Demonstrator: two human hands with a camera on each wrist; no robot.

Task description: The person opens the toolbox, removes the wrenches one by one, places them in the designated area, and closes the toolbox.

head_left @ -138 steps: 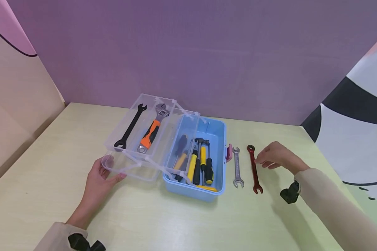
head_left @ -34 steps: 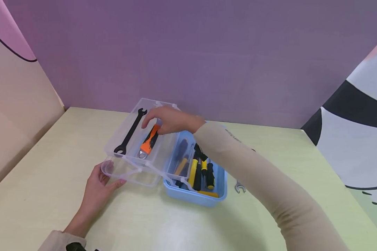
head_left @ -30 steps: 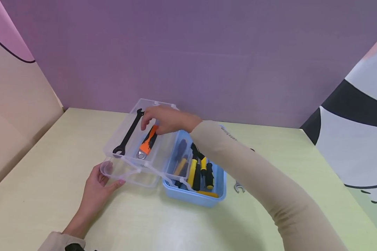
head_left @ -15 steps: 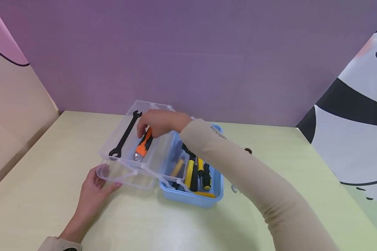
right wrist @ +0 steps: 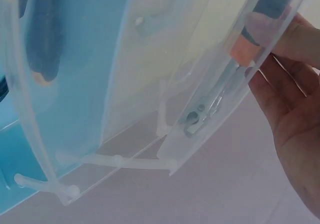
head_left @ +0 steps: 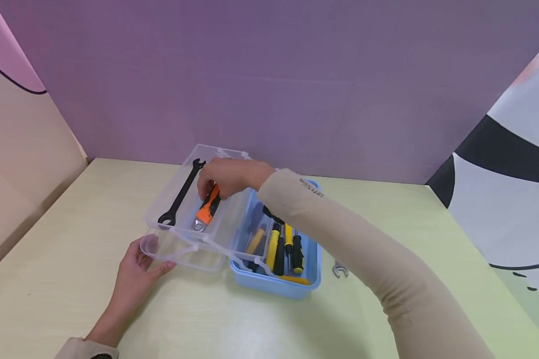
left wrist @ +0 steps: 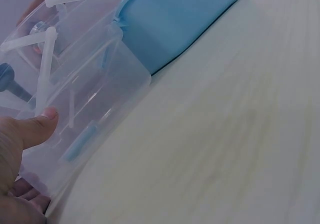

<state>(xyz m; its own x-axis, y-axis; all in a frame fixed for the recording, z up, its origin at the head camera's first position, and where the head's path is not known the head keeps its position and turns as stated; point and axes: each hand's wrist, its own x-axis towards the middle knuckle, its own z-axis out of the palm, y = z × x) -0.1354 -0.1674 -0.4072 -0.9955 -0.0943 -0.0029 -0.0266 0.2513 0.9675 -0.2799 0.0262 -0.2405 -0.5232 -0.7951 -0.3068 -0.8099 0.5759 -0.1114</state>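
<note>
My left hand (head_left: 130, 276) grips the near left corner of a clear plastic tray (head_left: 226, 222), with the thumb on one side and fingers beneath in the left wrist view. Folded out over a blue toolbox (head_left: 274, 289), the clear trays hold a black combination wrench (head_left: 181, 194) and an adjustable wrench (head_left: 204, 214) with an orange and black handle. My right hand (head_left: 226, 175) pinches that adjustable wrench from above, covering its head in the head view. In the right wrist view, the wrench jaw shows through the tray and the thumb lies at the handle.
Screwdrivers with yellow and black handles (head_left: 273, 249) and other tools lie in the toolbox. One end of a silver open-end wrench (head_left: 340, 270) shows beside the right sleeve (head_left: 341, 229). A purple wall (head_left: 269, 85) stands behind the table (head_left: 206, 319).
My right hand has gone from beside the red wrench on the table to the adjustable wrench, then lowered and curled its fingers onto it. The left hand has stayed on the tray corner.
</note>
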